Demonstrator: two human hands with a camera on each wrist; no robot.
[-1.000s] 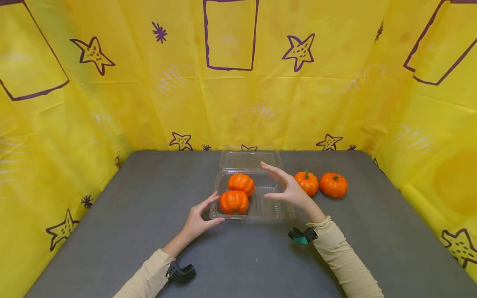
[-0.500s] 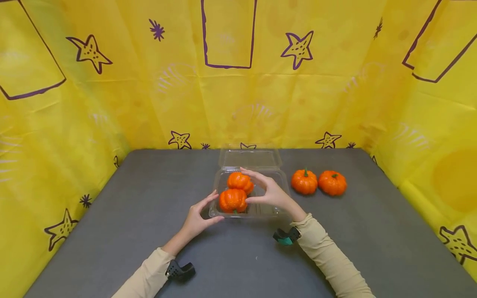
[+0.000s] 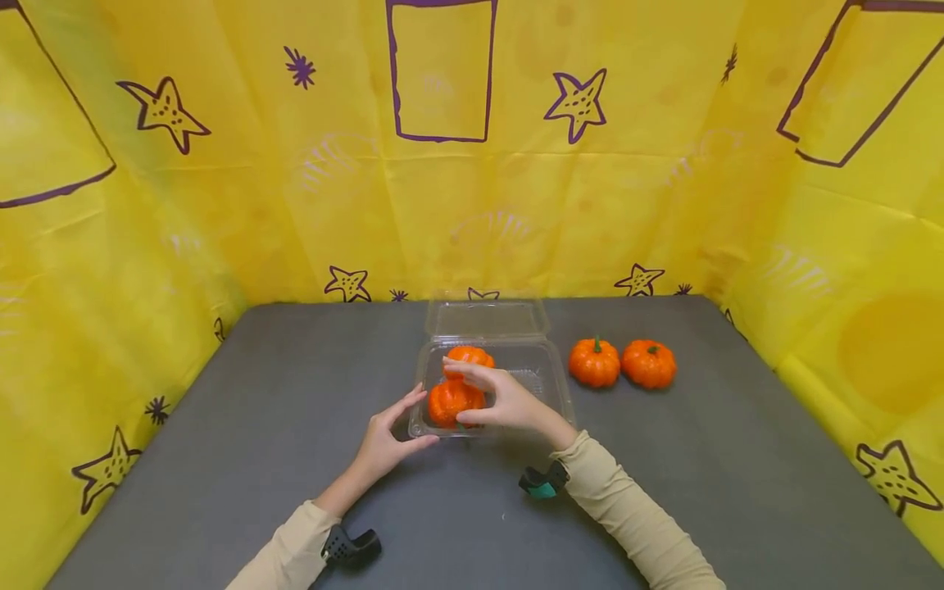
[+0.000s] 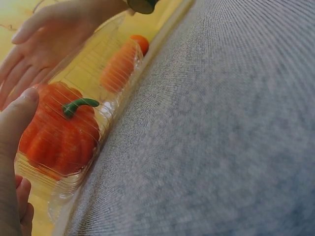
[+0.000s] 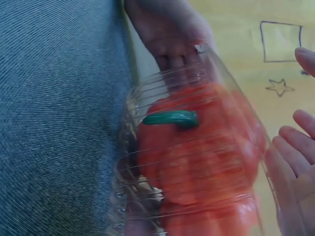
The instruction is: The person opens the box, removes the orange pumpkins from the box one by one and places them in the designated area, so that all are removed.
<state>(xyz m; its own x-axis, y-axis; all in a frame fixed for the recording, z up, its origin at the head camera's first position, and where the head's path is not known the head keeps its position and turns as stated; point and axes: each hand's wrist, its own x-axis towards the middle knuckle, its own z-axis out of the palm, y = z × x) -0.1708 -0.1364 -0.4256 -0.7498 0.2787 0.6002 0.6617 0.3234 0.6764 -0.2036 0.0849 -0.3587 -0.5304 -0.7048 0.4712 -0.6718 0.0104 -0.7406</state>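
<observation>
A clear plastic clamshell box [image 3: 542,360] stands on the table with its lid raised at the back. Inside, on the left, sit two small orange pumpkins: a front one [image 3: 445,407] and a rear one [image 3: 475,355]. My left hand [image 3: 383,442] lies at the box's front left corner, thumb by the front wall and fingers along the left side. Over the box reaches my right hand [image 3: 512,401], thumb and fingers apart, partly covering both pumpkins. Through the plastic, the left wrist view shows the front pumpkin's green stem [image 4: 78,105].
Two more orange pumpkins, one nearer the box [image 3: 594,363] and another beside it [image 3: 649,365], sit on the grey table [image 3: 295,369] to the right. Yellow patterned cloth [image 3: 295,213] hangs round the table's back and sides.
My right hand has moved left, from the box's right part to over the pumpkins inside. My left hand stays at the corner. The view has shifted slightly.
</observation>
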